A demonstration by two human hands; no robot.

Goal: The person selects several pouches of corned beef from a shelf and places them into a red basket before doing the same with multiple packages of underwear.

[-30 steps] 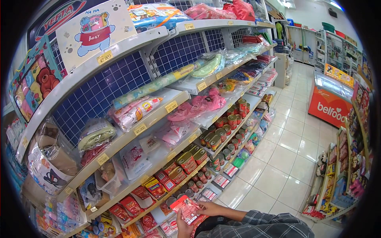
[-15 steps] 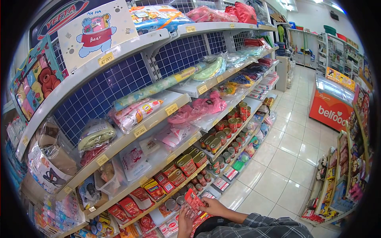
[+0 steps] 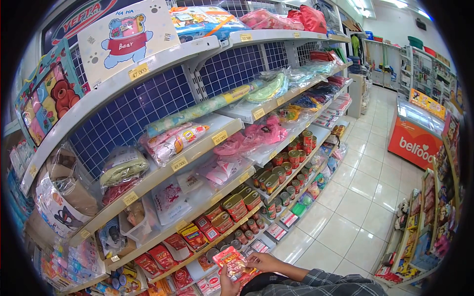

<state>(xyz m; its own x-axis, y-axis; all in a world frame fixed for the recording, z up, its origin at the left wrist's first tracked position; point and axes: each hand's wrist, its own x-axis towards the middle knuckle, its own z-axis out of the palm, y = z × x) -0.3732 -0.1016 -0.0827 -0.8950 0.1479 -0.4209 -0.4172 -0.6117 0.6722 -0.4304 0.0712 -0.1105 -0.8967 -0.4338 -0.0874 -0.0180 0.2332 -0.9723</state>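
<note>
A red food packet (image 3: pixel 232 262) with its printed front turned up is held near the bottom middle, in front of the lower shelves. My left hand (image 3: pixel 228 283) grips its lower left edge. At its right edge, my right hand (image 3: pixel 263 261) pinches the packet with fingers closed; the sleeve behind it is checked. Similar red packets (image 3: pixel 162 256) lie on the lower shelf to the left. Stacked cans (image 3: pixel 234 206) stand on the shelf just above the hands.
Wrapped clothes and baby goods fill the upper shelves (image 3: pixel 182 166) on the left. A tiled aisle (image 3: pixel 340 197) runs ahead to a red freezer (image 3: pixel 414 140). Another stocked rack (image 3: pixel 424 222) stands at the right edge.
The packet has turned from a narrow, tilted view to showing its wide front. My hands have moved slightly, and the camera view has shifted a little.
</note>
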